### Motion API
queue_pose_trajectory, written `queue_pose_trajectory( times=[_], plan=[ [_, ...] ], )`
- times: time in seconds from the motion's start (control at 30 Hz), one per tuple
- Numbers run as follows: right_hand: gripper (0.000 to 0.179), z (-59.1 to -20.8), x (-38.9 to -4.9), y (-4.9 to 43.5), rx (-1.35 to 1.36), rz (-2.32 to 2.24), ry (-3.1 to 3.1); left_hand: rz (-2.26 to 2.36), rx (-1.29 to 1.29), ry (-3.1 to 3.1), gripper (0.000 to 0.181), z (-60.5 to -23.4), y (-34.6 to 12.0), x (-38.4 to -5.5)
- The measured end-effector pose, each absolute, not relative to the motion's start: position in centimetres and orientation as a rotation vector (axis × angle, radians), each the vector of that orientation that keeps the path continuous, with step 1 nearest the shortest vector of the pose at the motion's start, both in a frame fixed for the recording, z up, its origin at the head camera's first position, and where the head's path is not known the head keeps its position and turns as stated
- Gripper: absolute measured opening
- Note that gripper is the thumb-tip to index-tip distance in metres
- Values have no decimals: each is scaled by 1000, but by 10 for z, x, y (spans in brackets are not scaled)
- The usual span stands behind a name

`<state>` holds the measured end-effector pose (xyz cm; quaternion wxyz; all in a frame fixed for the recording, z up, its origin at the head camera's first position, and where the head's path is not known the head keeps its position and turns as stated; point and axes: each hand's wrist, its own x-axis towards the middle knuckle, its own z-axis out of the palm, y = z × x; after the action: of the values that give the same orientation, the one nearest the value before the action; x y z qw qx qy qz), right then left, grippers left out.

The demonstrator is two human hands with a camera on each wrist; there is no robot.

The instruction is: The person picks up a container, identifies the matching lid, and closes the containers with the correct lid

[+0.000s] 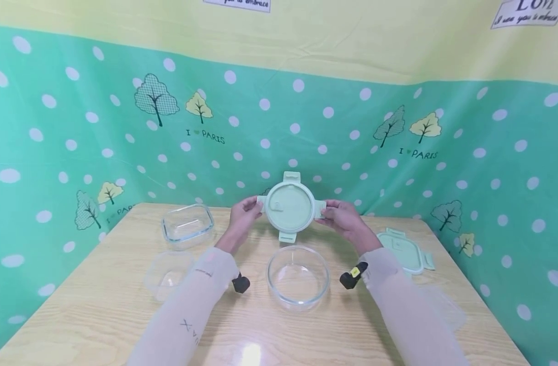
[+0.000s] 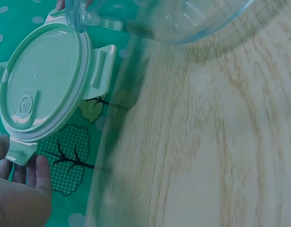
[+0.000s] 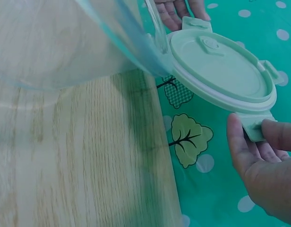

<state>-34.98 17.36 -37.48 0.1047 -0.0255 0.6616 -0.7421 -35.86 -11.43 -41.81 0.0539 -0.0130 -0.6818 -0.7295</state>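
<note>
A round pale green lid (image 1: pixel 290 207) with a clip flap on each side is held up between both hands, its face toward the head camera. The left hand (image 1: pixel 245 217) pinches one side flap, thumb on one face and fingers behind, as the left wrist view shows on the lid (image 2: pixel 44 78). On the opposite flap the right hand (image 1: pixel 344 219) has a like pinch; in the right wrist view its thumb presses the flap (image 3: pixel 256 125). Nearer the body, below the lid, a round glass bowl (image 1: pixel 298 300) stands uncovered on the table.
A rectangular glass container (image 1: pixel 187 235) stands at the back left, with a clear container (image 1: pixel 162 274) in front of it. At the right lies a rectangular green lid (image 1: pixel 404 254), near a clear plastic piece (image 1: pixel 448 307) partly behind the right sleeve. A polka-dot curtain (image 1: pixel 279 127) hangs behind the wooden table (image 1: pixel 96 310).
</note>
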Motion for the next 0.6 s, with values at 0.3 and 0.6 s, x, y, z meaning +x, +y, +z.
queue_pose_trajectory(
  times=[0.3, 0.6],
  plan=[
    [40, -377, -351, 171, -85, -2161, 1968, -2174, 3, -2078, 32, -415, -116, -356],
    [36, -380, -351, 176, -87, -2101, 2138, -2113, -82, -2141, 28, -410, -121, -352]
  ],
)
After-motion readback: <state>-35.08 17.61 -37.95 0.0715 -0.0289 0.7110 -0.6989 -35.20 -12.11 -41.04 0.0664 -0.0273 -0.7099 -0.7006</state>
